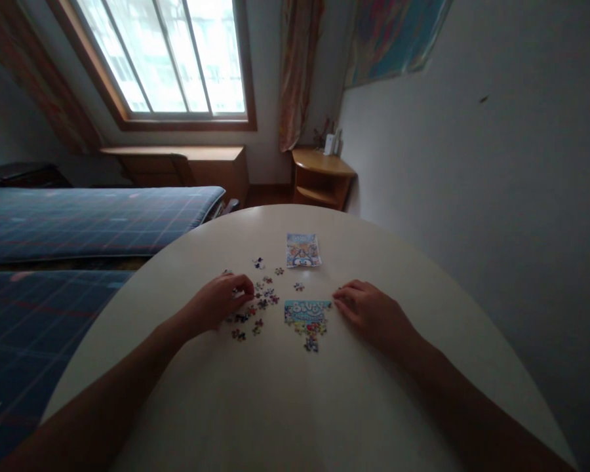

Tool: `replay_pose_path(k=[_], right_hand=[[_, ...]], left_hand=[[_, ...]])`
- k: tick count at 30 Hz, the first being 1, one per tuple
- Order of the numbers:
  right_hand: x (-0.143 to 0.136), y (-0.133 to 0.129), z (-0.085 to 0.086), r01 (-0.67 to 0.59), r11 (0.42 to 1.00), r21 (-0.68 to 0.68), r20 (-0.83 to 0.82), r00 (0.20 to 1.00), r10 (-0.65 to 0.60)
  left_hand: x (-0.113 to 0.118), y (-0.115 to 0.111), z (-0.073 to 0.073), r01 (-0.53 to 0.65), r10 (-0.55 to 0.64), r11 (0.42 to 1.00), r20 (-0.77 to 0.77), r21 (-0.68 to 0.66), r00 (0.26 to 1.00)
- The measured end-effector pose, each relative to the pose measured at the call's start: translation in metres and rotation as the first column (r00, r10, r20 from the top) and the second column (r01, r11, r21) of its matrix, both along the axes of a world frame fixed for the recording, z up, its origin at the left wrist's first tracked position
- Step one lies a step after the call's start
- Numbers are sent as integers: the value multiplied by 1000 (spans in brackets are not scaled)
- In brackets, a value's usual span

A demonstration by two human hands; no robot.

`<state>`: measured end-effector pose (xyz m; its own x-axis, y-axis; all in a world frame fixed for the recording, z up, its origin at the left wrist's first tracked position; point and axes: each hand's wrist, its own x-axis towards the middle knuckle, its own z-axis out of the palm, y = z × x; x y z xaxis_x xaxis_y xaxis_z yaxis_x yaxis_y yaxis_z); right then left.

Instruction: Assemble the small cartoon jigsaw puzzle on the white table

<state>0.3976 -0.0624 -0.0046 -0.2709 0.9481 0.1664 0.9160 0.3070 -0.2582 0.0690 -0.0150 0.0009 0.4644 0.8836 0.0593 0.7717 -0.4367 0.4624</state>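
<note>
A partly joined jigsaw puzzle (307,313) lies on the round table, its blue top strip bearing large pale letters. Loose puzzle pieces (267,299) are scattered to its left. Over the left edge of that pile is my left hand (223,300), its fingers curled and thumb close to the index finger; whatever lies between them is too small to make out. Just right of the puzzle's upper corner, my right hand (366,307) rests low with fingertips pinched together, and what they hold, if anything, is hidden. Beyond the puzzle lies a printed picture sheet (303,250).
The cream round table (295,406) fills the foreground. One loose piece (299,286) sits between puzzle and sheet. Beds with plaid mattresses (93,219) stand at left, a corner shelf (323,161) behind, and a white wall (472,196) at right.
</note>
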Motion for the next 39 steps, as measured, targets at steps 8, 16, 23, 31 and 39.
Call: replay_pose_path(k=[8, 16, 23, 31, 39], right_hand=[[-21, -11, 4, -197, 966, 170, -119, 969, 218], [-38, -19, -2, -388, 909, 151, -95, 910, 404], [-41, -19, -6, -467, 876, 123, -108, 871, 480], [-38, -17, -7, -496, 861, 113, -119, 853, 508], [-37, -18, -7, -512, 851, 118, -45, 853, 519]], left_hand=[[41, -42, -4, 86, -80, 996, 185, -24, 979], [57, -47, -14, 154, -154, 988, 182, 14, 971], [62, -48, -17, 97, -103, 994, 169, 44, 980], [65, -49, -19, 43, -49, 996, 82, 72, 995], [68, -54, -17, 63, -55, 985, -50, 158, 997]])
